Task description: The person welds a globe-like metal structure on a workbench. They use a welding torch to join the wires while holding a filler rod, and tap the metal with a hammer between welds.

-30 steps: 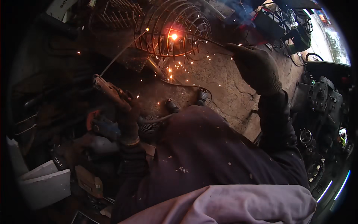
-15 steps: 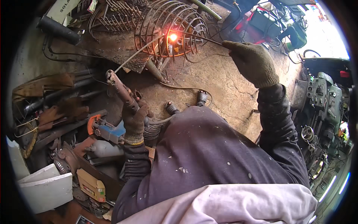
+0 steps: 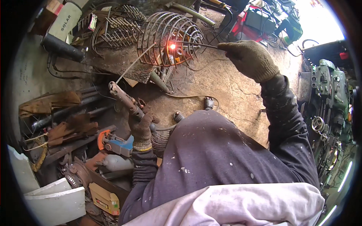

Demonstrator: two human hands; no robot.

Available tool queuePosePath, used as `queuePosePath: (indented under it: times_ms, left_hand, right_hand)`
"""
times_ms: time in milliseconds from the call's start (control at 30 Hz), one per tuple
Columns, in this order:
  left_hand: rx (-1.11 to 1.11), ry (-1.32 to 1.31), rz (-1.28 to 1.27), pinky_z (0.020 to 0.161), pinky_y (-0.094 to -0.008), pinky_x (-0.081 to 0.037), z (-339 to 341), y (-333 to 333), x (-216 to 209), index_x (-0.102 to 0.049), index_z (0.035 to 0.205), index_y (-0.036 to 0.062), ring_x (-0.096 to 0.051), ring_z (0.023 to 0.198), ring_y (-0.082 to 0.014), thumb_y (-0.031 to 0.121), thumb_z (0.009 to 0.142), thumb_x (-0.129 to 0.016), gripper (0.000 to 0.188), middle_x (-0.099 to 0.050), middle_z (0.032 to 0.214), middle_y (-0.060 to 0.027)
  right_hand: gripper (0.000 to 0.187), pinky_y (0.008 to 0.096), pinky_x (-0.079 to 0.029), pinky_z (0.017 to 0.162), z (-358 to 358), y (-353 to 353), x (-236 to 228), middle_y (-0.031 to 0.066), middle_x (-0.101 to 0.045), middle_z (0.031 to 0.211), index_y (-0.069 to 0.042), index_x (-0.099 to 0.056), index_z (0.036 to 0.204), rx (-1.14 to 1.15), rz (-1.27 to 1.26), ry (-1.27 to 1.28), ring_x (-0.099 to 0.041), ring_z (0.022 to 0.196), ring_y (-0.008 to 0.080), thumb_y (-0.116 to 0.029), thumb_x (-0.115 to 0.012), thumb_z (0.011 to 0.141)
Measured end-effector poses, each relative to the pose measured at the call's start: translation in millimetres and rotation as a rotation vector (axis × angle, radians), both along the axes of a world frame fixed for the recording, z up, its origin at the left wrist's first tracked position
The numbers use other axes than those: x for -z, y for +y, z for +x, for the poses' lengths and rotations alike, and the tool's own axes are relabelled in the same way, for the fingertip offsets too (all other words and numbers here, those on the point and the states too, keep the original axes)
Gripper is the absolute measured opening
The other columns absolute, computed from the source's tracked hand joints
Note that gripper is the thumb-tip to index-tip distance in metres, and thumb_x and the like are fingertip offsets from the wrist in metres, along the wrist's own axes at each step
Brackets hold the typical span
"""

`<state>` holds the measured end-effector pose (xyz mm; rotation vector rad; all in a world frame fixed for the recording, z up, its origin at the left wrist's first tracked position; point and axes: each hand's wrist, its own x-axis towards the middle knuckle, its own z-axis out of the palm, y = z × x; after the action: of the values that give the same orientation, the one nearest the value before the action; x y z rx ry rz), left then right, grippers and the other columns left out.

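Note:
My gloved left hand (image 3: 142, 128) is closed round a worn, rust-brown welding electrode holder (image 3: 126, 100). A thin pale electrode (image 3: 135, 63) slants from its end up to the cage of curved metal bars (image 3: 151, 30). My gloved right hand (image 3: 250, 60), also closed, grips a thin dark metal rod (image 3: 205, 46) that reaches leftward into the cage. An orange-red glowing spot (image 3: 172, 46) shows among the bars near the rod's far end. The electrode's tip lies a little left of the glow, apart from it.
The cage rests by a rusty metal table (image 3: 113, 62) with a rack of short rods (image 3: 120, 30). A cable (image 3: 192, 96) crosses the concrete floor. Scrap pipes, a blue-and-orange tool (image 3: 118, 145) and white boards (image 3: 56, 201) crowd the left. A green machine (image 3: 332, 86) stands right.
The glow has become smaller and dimmer, and the electrode's tip is farther left of it. Both hands keep their grips. The whole view has shifted slightly.

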<state>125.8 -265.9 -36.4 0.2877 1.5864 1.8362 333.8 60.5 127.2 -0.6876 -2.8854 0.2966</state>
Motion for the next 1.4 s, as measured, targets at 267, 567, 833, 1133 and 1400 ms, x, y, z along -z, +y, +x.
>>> queuePosePath:
  times_ms: [267, 567, 833, 1133, 1400]
  left_hand:
    - [-0.103, 0.055, 0.018, 0.054, -0.0355, -0.061, -10.2, -13.5, 6.9, -0.054, 0.121, 0.0050, -0.064, 0.059, -0.0189, -0.001, 0.084, -0.067, 0.040, -0.063, 0.088, -0.0070]
    - [-0.122, 0.063, 0.115, 0.051, -0.0361, -0.059, -13.3, -5.6, -8.4, -0.053, 0.123, 0.0094, -0.066, 0.064, -0.0199, 0.000, 0.083, -0.066, 0.043, -0.062, 0.094, -0.0057]
    - [-0.299, 0.058, 0.282, 0.061, -0.0341, -0.058, 3.7, 54.1, -76.2, -0.053, 0.122, 0.0122, -0.066, 0.082, -0.0176, 0.002, 0.086, -0.069, 0.041, -0.062, 0.108, -0.0054]
    - [-0.206, -0.115, 0.231, 0.060, -0.0389, -0.058, -45.8, 105.8, -95.2, -0.059, 0.120, 0.0054, -0.068, 0.079, -0.0193, 0.013, 0.085, -0.070, 0.038, -0.069, 0.111, -0.0149]
    - [-0.420, -0.038, 0.173, 0.085, -0.0301, -0.054, -120.1, 140.3, -31.3, -0.068, 0.104, -0.0002, -0.065, 0.083, -0.0186, 0.010, 0.079, -0.074, 0.028, -0.066, 0.092, -0.0036]
  right_hand:
    - [0.030, 0.0320, -0.059, 0.081, 45.5, 33.3, -33.1, 0.0097, -0.078, 0.102, -0.012, -0.071, 0.127, 0.100, -0.058, 0.225, -0.074, 0.083, 0.0206, -0.017, -0.064, 0.098]
    - [0.035, 0.0346, -0.055, 0.085, -53.0, 170.6, 67.5, 0.0086, -0.076, 0.099, -0.015, -0.070, 0.128, 0.367, -0.392, 0.329, -0.072, 0.091, 0.0228, -0.026, -0.056, 0.098]
    - [0.039, 0.0419, -0.051, 0.100, -200.7, 261.9, 136.6, 0.0112, -0.070, 0.126, -0.026, -0.068, 0.131, 0.167, -0.079, -0.009, -0.067, 0.115, 0.0294, -0.031, -0.059, 0.093]
    - [0.039, 0.0476, -0.053, 0.085, -207.5, 231.0, 133.3, 0.0152, -0.070, 0.098, -0.015, -0.070, 0.123, -0.050, 0.144, 0.264, -0.068, 0.095, 0.0350, -0.041, -0.058, 0.097]
    - [0.054, 0.0495, -0.052, 0.094, -189.6, 193.5, 153.1, 0.0218, -0.066, 0.121, -0.020, -0.058, 0.135, 0.154, -0.054, 0.034, -0.065, 0.113, 0.0396, -0.045, -0.069, 0.089]
